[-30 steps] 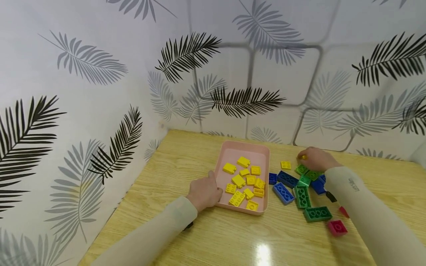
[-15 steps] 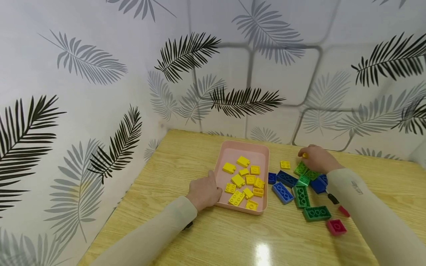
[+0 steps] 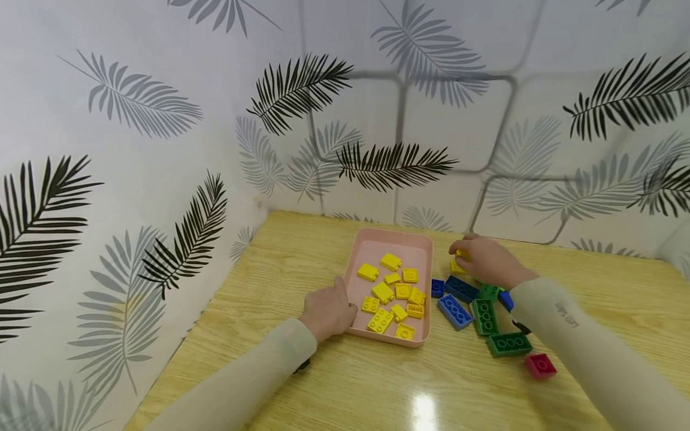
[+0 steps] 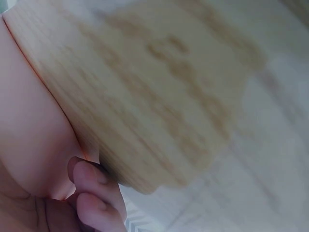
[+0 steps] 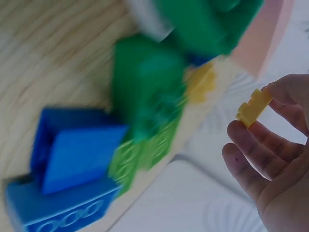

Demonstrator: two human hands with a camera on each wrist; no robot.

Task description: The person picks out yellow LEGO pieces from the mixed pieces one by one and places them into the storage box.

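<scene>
My left hand holds the pink tray at its near left side, and in the left wrist view its fingers are curled. Several yellow toy bricks lie spread inside the tray. My right hand is just right of the tray, above the table. Between thumb and fingertips it pinches a small yellow brick, studs showing in the right wrist view. Below that hand another yellow brick, partly covered by it, lies on the table.
Right of the tray lie blue bricks and green bricks, with a red brick nearer me. My right forearm covers part of this pile. A wall covering with leaf prints stands behind the wooden table.
My right hand has moved left toward the tray with the yellow brick, from over the green bricks to over the loose yellow one. My left hand stays at the tray.
</scene>
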